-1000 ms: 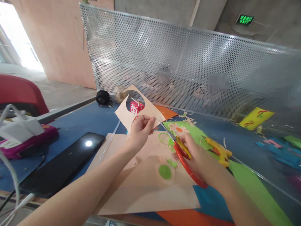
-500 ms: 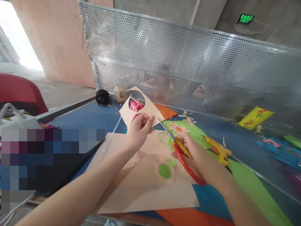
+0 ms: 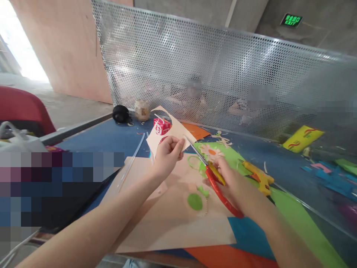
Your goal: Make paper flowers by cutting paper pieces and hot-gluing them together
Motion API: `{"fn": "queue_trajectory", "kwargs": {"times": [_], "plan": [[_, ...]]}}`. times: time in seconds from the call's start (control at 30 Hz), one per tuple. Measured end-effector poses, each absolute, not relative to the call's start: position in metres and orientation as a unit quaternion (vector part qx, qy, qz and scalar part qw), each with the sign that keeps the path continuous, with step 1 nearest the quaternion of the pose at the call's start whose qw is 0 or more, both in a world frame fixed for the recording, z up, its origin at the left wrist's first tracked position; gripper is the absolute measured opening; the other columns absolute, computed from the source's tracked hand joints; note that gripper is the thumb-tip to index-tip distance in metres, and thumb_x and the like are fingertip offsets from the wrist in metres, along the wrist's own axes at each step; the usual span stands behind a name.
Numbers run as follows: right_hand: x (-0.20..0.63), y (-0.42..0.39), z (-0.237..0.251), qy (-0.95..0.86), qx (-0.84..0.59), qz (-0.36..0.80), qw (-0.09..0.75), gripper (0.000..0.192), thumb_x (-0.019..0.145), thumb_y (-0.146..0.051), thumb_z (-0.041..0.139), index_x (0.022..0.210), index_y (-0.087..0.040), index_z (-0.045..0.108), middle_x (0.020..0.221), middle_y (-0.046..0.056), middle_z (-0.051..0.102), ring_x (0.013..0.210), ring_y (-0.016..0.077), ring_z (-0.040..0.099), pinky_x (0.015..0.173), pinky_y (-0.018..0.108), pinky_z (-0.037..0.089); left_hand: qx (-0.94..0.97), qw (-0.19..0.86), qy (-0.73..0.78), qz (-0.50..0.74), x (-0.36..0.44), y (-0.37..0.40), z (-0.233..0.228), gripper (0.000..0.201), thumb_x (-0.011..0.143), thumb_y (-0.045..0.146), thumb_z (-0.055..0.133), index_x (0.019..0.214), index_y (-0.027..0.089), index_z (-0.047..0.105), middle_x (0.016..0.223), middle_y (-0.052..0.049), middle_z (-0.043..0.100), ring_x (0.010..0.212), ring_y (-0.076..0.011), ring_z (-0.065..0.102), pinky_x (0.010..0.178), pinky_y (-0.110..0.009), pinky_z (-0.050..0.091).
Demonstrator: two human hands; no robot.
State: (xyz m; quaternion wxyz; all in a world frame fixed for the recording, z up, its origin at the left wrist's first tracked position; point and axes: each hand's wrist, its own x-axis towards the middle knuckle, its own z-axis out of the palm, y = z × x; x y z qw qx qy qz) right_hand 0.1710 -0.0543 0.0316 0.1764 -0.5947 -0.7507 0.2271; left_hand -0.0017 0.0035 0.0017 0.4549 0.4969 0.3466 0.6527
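Between the thumb and fingers of my left hand [image 3: 169, 153] is a cream sheet [image 3: 180, 128], paper or felt, with a large rounded cut-out at its upper left. My right hand [image 3: 225, 178] grips scissors [image 3: 205, 162] with red and yellow handles. Their blades point up-left and meet the sheet's lower edge close to my left fingertips. Below my hands lies a larger cream sheet [image 3: 167, 227] bearing a round piece with a green centre [image 3: 195, 201]. A flower shape with an orange centre [image 3: 212, 152] rests on green material just beyond the scissors.
A yellow glue gun [image 3: 259, 176] lies right of my right hand. Beyond the held sheet stands a red packet [image 3: 162, 127], with a jar [image 3: 142, 110] and a black round object [image 3: 121, 114] farther left. A perforated metal screen [image 3: 167, 56] borders the table; a yellow packet [image 3: 302, 139] lies at right.
The held cream sheet has shifted slightly right and tilted, showing more of the red packet behind it. Both hands stay almost in place, and the scissor blades remain at the sheet's edge.
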Motion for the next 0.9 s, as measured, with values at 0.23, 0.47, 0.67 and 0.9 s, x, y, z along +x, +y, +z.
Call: {"fn": "queue_trajectory", "kwargs": {"times": [0.23, 0.47, 0.67, 0.9], "plan": [[0.173, -0.053, 0.03, -0.754, -0.601, 0.198, 0.174, 0.026, 0.077, -0.047, 0.047, 0.088, -0.024, 0.038, 0.075, -0.001, 0.062, 0.062, 0.0175, 0.058, 0.05, 0.023, 0.035, 0.516, 0.467, 0.346, 0.629, 0.0, 0.001, 0.002, 0.024, 0.076, 0.029, 0.056, 0.063, 0.017, 0.04, 0.041, 0.008, 0.042, 0.037, -0.0032, 0.036, 0.039, -0.016, 0.027], [0.169, -0.057, 0.044, -0.742, -0.61, 0.231, 0.153, 0.025, 0.076, -0.044, 0.049, 0.084, -0.024, 0.037, 0.071, 0.0, 0.06, 0.062, 0.0184, 0.057, 0.05, 0.024, 0.034, 0.524, 0.467, 0.34, 0.626, -0.003, 0.004, -0.002, 0.026, 0.075, 0.034, 0.057, 0.063, 0.017, 0.04, 0.042, 0.008, 0.042, 0.038, -0.0029, 0.035, 0.04, -0.017, 0.027], [0.17, -0.056, 0.04, -0.756, -0.593, 0.22, 0.172, 0.028, 0.075, -0.044, 0.051, 0.084, -0.024, 0.034, 0.063, -0.002, 0.056, 0.058, 0.0189, 0.056, 0.053, 0.026, 0.035, 0.524, 0.493, 0.329, 0.611, -0.002, 0.004, -0.004, 0.027, 0.073, 0.036, 0.059, 0.064, 0.017, 0.042, 0.042, 0.009, 0.04, 0.037, -0.0025, 0.036, 0.04, -0.016, 0.027], [0.168, -0.057, 0.045, -0.752, -0.599, 0.229, 0.156, 0.028, 0.076, -0.045, 0.05, 0.081, -0.024, 0.033, 0.065, -0.003, 0.056, 0.057, 0.0167, 0.054, 0.051, 0.024, 0.034, 0.528, 0.496, 0.329, 0.606, -0.002, 0.003, -0.003, 0.026, 0.075, 0.03, 0.057, 0.06, 0.017, 0.041, 0.044, 0.009, 0.039, 0.038, -0.0026, 0.035, 0.04, -0.016, 0.028]]}}
